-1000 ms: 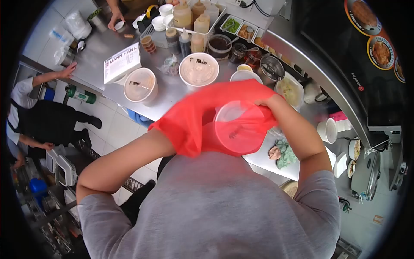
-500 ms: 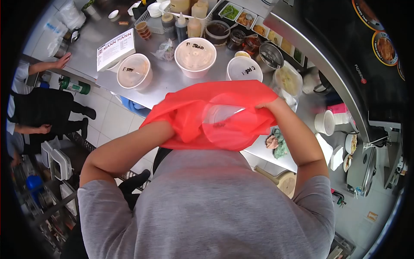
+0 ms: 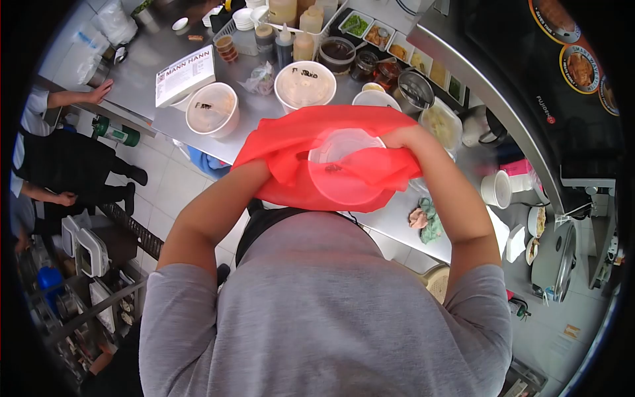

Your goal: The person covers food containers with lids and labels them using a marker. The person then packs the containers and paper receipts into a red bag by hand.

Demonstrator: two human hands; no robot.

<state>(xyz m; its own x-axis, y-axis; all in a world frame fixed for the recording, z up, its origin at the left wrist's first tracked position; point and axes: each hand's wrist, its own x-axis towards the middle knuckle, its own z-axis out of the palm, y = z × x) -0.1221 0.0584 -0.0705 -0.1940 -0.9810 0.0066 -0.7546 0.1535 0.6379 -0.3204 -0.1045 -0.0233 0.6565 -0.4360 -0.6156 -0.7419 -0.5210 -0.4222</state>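
Note:
In front of my torso is a red bag (image 3: pixel 278 142), spread open. Inside it sits a round tub with a translucent lid (image 3: pixel 347 145), dark marker writing on top, partly covered by red folds. My left hand is hidden in the bag's left side, so its fingers do not show. My right hand (image 3: pixel 401 136) is closed at the bag's right edge, beside the tub's rim; its fingertips are partly hidden. Beyond the bag stand lidded tubs: one at left (image 3: pixel 212 110), one in the middle (image 3: pixel 305 86) and one at right (image 3: pixel 376 99), partly covered.
A white box (image 3: pixel 186 76) lies on the steel counter (image 3: pixel 142 79). Sauce bottles (image 3: pixel 284 46), jars and topping trays (image 3: pixel 378 33) line the back. A crumpled green cloth (image 3: pixel 431 221) lies at right. At left, another person's hand (image 3: pixel 100 90) rests on the counter edge.
The red bag and both arms have moved slightly away from my torso. More of the tub's lid shows, and my right hand has shifted up and inward along the bag's edge.

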